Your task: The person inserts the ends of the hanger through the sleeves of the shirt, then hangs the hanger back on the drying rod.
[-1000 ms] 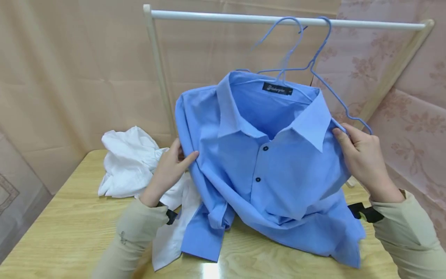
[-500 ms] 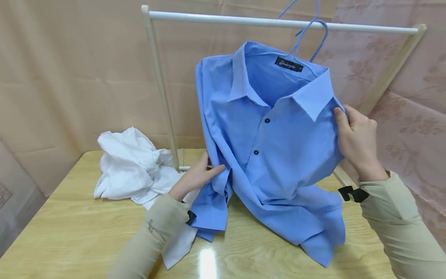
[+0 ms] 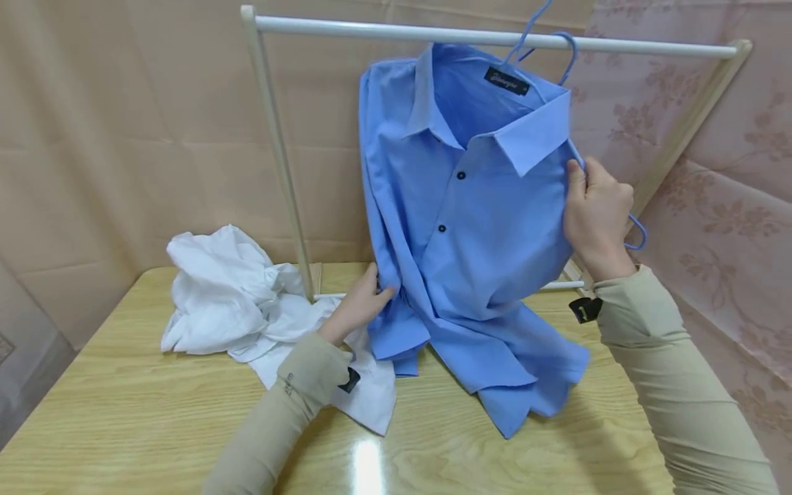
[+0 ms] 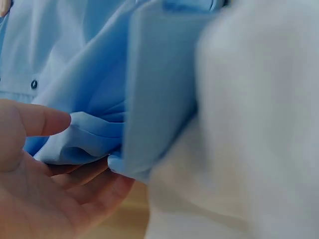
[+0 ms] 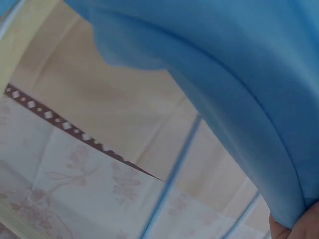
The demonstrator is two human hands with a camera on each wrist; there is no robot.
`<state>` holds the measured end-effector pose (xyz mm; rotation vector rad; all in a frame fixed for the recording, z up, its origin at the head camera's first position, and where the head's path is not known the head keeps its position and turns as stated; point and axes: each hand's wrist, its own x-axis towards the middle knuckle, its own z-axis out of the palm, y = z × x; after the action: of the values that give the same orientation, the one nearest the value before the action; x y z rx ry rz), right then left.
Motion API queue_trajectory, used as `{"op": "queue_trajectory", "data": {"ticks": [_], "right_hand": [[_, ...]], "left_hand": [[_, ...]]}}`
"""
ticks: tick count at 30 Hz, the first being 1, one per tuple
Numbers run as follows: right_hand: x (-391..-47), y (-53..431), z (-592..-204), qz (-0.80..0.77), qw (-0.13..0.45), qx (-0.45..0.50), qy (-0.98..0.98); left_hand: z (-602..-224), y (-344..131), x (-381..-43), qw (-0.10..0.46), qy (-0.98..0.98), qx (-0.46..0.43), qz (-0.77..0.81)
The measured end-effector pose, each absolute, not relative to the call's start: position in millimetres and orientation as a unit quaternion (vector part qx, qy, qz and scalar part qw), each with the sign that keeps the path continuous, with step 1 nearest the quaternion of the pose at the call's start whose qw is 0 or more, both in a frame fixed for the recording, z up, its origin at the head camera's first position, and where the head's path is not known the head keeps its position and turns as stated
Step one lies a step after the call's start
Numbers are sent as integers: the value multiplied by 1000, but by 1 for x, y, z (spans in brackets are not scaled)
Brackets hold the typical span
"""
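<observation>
A blue button-up shirt hangs on a blue wire hanger in front of the rack in the head view. My right hand grips the shirt's shoulder, where the hanger's wire end shows beside the thumb. Low on the other side, my left hand is at the sleeve with its thumb stretched out. The left wrist view has the bunched sleeve lying loosely between thumb and fingers, the fingers extended beneath it. Only the right fingertips show in the right wrist view, at the cloth's edge.
A white rail on wooden posts spans the back. Another blue hanger hangs on it, mostly behind the shirt. A crumpled white garment lies on the wooden table at the left, partly reaching under my left forearm.
The blue shirt has risen and moved toward the rail, its hanger hook now up at rail height. My left hand has slid down the sleeve; my right hand has gone up with the shoulder.
</observation>
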<state>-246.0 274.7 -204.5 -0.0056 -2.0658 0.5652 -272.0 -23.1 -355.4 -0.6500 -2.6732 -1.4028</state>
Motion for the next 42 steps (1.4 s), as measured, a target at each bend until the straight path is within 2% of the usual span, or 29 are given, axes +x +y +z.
{"op": "queue_trajectory", "data": {"ticks": [3, 11, 23, 31, 35, 42], "right_hand": [[-252, 274, -217, 215, 472, 9, -855], [-261, 279, -247, 189, 425, 9, -885], [-271, 305, -263, 87, 472, 71, -874], [-270, 311, -264, 81, 481, 43, -872], [-269, 312, -265, 103, 477, 28, -872], [-262, 305, -267, 128, 489, 39, -862]], "left_hand": [[-368, -19, -275, 27, -866, -220, -448], [-385, -12, -272, -30, -880, -243, -407], [-389, -14, -261, -48, -912, -283, -293], [-387, -20, -256, -84, -930, -238, -266], [-387, -28, -253, -49, -926, -233, -294], [-384, -54, -244, 72, -871, -212, -438]]}}
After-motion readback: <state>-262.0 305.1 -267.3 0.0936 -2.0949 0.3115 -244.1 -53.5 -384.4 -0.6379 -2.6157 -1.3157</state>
